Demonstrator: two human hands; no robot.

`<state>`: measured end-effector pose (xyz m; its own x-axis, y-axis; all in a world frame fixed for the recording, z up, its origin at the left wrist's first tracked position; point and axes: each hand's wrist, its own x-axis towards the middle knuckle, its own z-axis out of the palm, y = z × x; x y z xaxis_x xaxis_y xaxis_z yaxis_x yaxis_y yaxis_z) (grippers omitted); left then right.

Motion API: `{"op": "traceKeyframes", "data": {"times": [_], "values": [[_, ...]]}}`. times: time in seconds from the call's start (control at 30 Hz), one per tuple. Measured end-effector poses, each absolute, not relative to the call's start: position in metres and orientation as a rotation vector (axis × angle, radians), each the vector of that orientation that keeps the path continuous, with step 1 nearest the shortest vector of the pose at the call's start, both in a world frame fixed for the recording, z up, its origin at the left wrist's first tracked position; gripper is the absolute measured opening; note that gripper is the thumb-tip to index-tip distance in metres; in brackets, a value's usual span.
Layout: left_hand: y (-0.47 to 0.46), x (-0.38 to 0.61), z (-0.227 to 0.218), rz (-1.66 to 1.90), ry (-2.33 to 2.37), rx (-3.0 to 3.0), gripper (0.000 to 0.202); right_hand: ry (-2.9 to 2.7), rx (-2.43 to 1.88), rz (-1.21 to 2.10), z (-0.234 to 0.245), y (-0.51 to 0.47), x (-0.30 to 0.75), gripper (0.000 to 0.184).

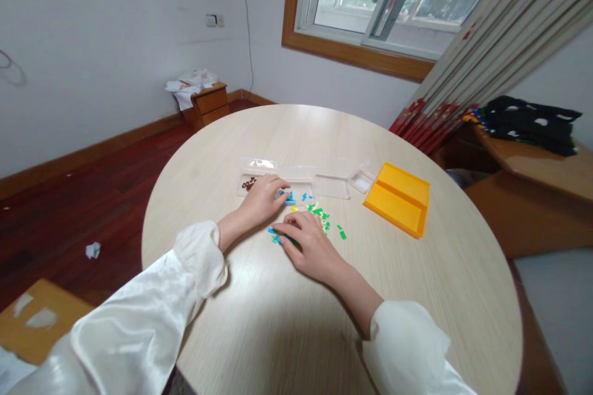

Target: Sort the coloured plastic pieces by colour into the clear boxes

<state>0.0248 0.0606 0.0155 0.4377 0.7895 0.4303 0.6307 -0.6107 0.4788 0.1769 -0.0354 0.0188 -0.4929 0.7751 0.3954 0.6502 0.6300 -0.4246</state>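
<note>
My left hand (263, 199) reaches over the front of a clear plastic case (303, 183), thumb and fingertips drawn together beside small blue pieces (304, 197). Whether a piece sits between those fingertips is too small to tell. Nearer to me, my right hand (311, 245) rests low over the table, its thumb and index finger apart around a few small blue and green pieces. Loose green pieces (343, 234) lie scattered past its knuckles, mixed with pale yellow ones. Small brown pieces (249, 184) lie in the case's left compartment, partly behind my left hand.
A yellow two-part tray (402, 220) lies at the right of the round table (445, 296). Beside it are a clear empty-looking case (332, 186) and a small clear box (361, 181). Beyond the table stand a small cabinet (210, 105) and a curtain (482, 37).
</note>
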Motion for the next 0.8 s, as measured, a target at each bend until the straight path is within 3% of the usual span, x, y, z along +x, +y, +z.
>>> {"op": "traceKeyframes", "data": {"times": [0.43, 0.8], "values": [[0.061, 0.025, 0.018, 0.982, 1.228, 2.409, 0.009, -2.335, -1.162, 0.145, 0.011, -0.036, 0.158, 0.015], [0.060, 0.025, 0.019, 0.985, 1.218, 2.418, 0.008, -2.338, -1.114, 0.203, 0.011, -0.042, 0.152, 0.011]]}}
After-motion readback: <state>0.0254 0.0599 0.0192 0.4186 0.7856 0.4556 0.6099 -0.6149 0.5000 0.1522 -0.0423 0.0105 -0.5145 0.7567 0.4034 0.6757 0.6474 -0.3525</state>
